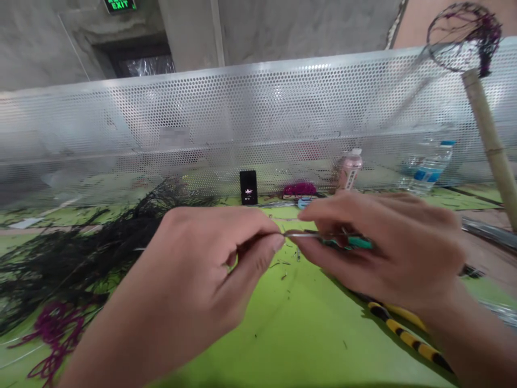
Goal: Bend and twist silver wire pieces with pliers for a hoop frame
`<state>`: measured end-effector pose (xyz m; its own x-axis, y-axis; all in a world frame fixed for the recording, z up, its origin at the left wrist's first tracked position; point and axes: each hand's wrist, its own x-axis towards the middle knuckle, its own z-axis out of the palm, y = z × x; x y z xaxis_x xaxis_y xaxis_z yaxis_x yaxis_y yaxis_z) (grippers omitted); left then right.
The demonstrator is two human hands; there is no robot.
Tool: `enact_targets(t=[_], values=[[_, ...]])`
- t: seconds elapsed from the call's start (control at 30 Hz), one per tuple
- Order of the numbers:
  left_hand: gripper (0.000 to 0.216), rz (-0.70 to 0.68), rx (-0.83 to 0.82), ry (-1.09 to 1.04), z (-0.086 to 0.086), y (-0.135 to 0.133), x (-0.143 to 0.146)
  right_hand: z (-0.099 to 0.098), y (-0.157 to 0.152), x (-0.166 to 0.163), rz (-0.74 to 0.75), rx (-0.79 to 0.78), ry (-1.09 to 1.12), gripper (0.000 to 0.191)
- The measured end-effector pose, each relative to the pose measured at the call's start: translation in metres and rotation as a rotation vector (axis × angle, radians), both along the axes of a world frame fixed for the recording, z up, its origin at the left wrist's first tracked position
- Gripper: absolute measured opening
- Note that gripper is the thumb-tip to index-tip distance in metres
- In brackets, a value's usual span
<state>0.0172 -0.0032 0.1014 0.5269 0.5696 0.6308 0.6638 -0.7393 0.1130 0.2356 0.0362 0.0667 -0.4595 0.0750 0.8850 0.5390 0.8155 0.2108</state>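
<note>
Both my hands meet over the green table top (291,328). My left hand (202,269) is closed, thumb and forefinger pinching one end of a thin metal wire (301,235). My right hand (383,253) is closed too, pinching the wire's other end; a teal strip or tape (357,243) shows between its fingers. Under my right wrist lie yellow-and-black striped tool handles (407,337). How far the wire runs inside either hand is hidden.
A heap of black feathery strands (81,253) and purple strands (52,328) lies at left. A perforated metal screen (258,118) closes the back. Before it stand a black phone (248,187), a pink bottle (349,168), a water bottle (428,167). A bamboo pole (490,140) rises at right.
</note>
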Motion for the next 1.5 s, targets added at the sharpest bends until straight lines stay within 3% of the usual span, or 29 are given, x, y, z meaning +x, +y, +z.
enact_targets(t=[0.13,0.3,0.53,0.67,0.83,1.0,1.13,1.27,1.3,1.37,1.5], values=[[0.007,0.03,0.047,-0.044,0.002,0.004,-0.002,0.008,-0.002,0.006,0.071,-0.234,0.007,0.008],[0.021,0.054,-0.034,-0.052,0.003,0.003,0.001,0.008,0.0,0.01,0.112,-0.232,-0.043,0.008],[0.034,0.05,-0.381,-0.12,0.005,-0.002,-0.001,0.002,0.002,0.0,0.264,-0.374,-0.053,0.006],[0.032,0.063,-0.428,-0.095,0.006,-0.005,0.0,0.0,-0.002,-0.009,0.327,-0.445,-0.035,0.004],[0.039,0.045,-0.499,-0.052,0.007,-0.005,-0.001,0.0,-0.001,-0.011,0.291,-0.44,-0.064,0.004],[0.038,0.017,-0.52,-0.064,0.006,-0.004,-0.002,-0.002,-0.001,-0.011,0.213,-0.268,-0.062,0.01],[0.036,0.015,-0.58,-0.064,0.004,-0.004,-0.001,-0.009,-0.003,-0.01,0.063,0.095,-0.08,0.022],[0.038,0.025,-0.644,-0.057,0.003,-0.003,0.001,-0.014,-0.004,-0.009,0.051,0.391,-0.076,0.021],[0.038,0.026,-0.631,-0.058,0.002,-0.003,0.002,-0.013,-0.003,-0.009,0.051,0.376,-0.074,0.02],[0.037,0.021,-0.577,-0.043,0.002,-0.001,0.001,-0.01,-0.002,-0.009,0.046,0.197,-0.04,0.017],[0.029,0.037,-0.412,0.015,0.003,0.003,-0.004,0.0,0.002,-0.007,0.205,-0.487,0.098,0.004]])
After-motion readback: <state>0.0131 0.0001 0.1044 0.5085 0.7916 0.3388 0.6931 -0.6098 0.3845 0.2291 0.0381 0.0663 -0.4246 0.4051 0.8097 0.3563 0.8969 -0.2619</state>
